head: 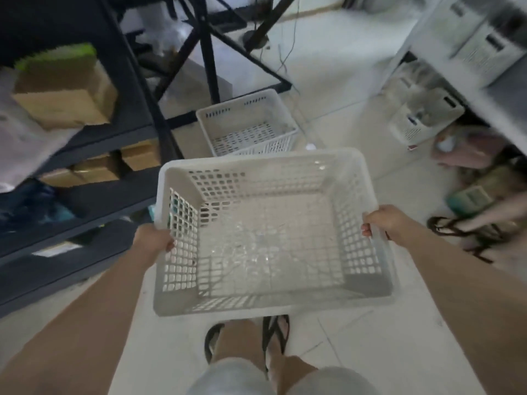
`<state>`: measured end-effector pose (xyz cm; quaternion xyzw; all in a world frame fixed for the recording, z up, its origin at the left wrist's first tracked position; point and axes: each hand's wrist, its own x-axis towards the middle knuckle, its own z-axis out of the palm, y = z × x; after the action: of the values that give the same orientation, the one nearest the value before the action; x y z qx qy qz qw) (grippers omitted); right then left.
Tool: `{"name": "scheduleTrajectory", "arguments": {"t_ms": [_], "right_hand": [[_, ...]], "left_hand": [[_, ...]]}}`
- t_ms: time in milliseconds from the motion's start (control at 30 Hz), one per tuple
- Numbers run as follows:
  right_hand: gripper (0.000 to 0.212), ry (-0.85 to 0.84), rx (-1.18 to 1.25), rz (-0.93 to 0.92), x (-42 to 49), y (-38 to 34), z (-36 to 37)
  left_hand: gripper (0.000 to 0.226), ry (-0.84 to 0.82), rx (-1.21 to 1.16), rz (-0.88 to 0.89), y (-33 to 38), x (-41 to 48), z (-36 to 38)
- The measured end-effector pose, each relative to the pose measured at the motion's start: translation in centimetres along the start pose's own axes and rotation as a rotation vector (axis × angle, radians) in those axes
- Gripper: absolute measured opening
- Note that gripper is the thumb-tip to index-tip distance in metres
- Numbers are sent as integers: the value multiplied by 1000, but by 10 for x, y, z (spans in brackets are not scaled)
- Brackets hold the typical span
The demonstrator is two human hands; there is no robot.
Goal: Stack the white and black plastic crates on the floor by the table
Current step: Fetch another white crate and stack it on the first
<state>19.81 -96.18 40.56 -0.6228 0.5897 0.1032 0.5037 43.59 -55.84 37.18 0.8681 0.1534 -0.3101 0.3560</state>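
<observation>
A large white plastic crate with latticed walls hangs in front of me above the floor, held level. My left hand grips its left rim and my right hand grips its right rim. Crumpled clear plastic lies in its bottom. A second white crate stands on the tiled floor just beyond the held one, beside the black table frame. No black crate is visible.
A dark shelving unit with cardboard boxes fills the left side. White containers, bags and a black strap lie on the floor at right under a white table. My sandalled feet stand below the crate.
</observation>
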Motion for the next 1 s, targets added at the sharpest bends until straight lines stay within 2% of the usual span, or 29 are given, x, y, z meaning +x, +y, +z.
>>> {"name": "scheduleTrajectory", "arguments": {"t_ms": [133,200,400,533,667,800,933,1000], "right_hand": [[11,132,95,-3,38,-19,-46],[17,169,128,-17,62,-40,-61],[16,195,136,-57,158,-147,-76],[21,162,79,-70,219,-233,-68],[11,133,81,-97,275,-304,-51],[9,82,53,-107,346,-374,-33],[25,-36,-36,-71,416,-440,-8],[18,-84,-64,-58,453,-471,6]], "left_hand": [[7,-17,43,49,80,15,48],[17,-10,42,66,119,28,67],[7,-8,33,52,221,113,95],[4,-1,59,11,274,168,94],[12,37,84,-43,322,210,83],[9,61,4,-125,371,248,79],[10,68,-123,-265,404,285,82],[13,70,-178,-322,419,312,84]]}}
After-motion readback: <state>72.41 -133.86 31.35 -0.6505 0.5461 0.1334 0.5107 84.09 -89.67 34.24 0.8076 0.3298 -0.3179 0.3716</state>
